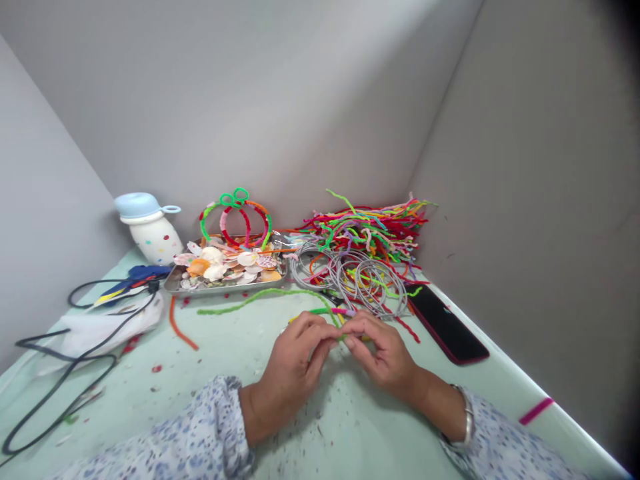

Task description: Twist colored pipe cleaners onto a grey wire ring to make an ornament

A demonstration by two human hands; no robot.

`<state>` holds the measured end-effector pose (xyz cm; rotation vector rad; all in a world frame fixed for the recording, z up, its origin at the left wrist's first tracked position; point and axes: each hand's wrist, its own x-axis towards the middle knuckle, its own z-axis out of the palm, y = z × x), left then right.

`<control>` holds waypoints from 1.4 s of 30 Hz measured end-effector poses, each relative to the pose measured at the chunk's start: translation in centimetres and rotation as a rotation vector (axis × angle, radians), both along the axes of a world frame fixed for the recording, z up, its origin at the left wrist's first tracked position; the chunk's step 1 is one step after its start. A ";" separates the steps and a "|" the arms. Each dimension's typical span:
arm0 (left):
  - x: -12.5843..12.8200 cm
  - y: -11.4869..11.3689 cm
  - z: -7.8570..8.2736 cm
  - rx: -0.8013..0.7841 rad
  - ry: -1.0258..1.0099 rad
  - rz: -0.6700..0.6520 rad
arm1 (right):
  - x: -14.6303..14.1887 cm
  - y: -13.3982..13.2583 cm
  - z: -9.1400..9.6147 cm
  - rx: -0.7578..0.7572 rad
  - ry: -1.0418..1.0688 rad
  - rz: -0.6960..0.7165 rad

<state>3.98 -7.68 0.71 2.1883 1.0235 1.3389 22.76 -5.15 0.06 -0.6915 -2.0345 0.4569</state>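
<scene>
My left hand [300,360] and my right hand [384,353] meet above the table, thumbs and fingertips pinched close together. Between them they grip a light green pipe cleaner [260,295], whose long free end curves away to the left over the tabletop. Just behind my fingers shows part of a band wrapped in pink, green and yellow [340,311]; my hands hide the rest of it. Grey wire rings [373,287] lie in overlapping loops beyond my right hand.
A metal tray [230,288] holds shells, with colourful wrapped rings [245,223] behind. Piled pipe cleaners [375,230] lie at the back right. A phone [449,325] rests at right. At left are a white bottle [154,237], blue-handled tool [143,273] and black cable [75,360].
</scene>
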 end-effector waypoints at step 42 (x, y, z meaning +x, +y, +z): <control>0.1 -0.2 0.6 -0.043 0.041 0.057 | 0.0 0.1 -0.1 0.098 -0.028 -0.005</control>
